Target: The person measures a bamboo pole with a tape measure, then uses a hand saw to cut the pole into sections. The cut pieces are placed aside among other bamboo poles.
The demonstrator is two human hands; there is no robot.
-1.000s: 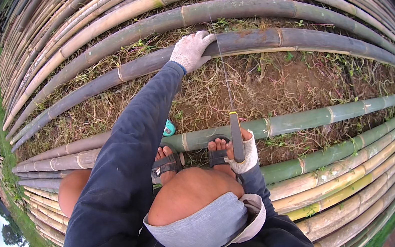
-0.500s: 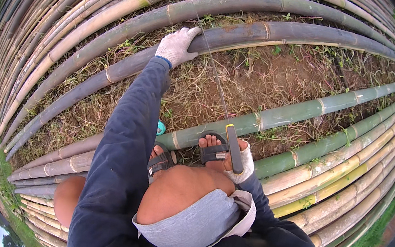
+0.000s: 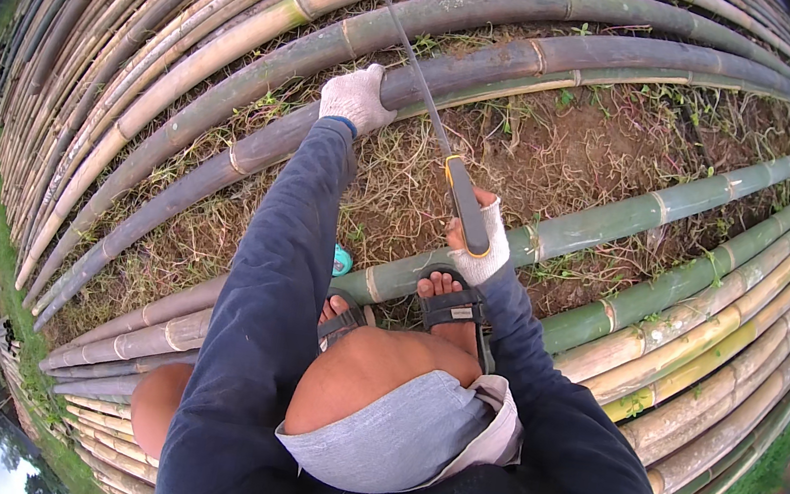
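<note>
Fingers first, going left to right: the left hand (image 3: pixel 359 100), in a white knitted glove with a blue cuff, is clasped over a long, round, dark purple-grey bamboo pole (image 3: pixel 486 68), and its far fingertips are mostly tucked out of sight. The pole sits on the far side of the feet, with its long axis running from near left to far right, though the lens bends it into a curve.

Just right of that hand, the thin grey blade of a hand saw (image 3: pixel 412 55) crosses over the pole at a steep angle, tip pointing far left above the next greyish bamboo pole (image 3: pixel 448 14). Can't tell if the teeth actually touch. That crossing is the key bit: the left hand is right beside it, while the right hand is further off on the near side.

Near the feet there's a small turquoise thing (image 3: pixel 341 261), then black strap sandals (image 3: pixel 450 308). Further right, the right hand (image 3: pixel 486 246), in a white glove with bare fingertips, is wrapped round the saw's grey, yellow-edged handle, above a shiny green bamboo pole (image 3: pixel 611 217).
</note>
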